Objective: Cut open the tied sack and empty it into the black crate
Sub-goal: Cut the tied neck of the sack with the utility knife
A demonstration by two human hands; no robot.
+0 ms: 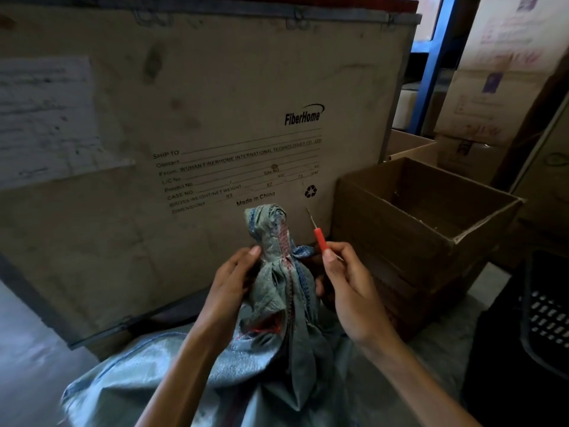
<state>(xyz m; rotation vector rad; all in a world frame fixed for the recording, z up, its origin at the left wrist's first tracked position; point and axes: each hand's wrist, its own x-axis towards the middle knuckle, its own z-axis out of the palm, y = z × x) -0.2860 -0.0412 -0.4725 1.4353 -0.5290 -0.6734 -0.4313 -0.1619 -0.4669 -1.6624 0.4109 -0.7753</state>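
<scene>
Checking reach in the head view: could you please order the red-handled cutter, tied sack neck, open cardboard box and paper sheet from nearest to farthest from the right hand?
1. red-handled cutter, pinched in the right hand.
2. tied sack neck, just to its left.
3. open cardboard box, to its right.
4. paper sheet, far left on the case.

Black crate (546, 315) — partly off-frame

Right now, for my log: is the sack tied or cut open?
Tied: the left hand grips the sack at its bunched neck; the right hand holds the cutter beside it.
</scene>
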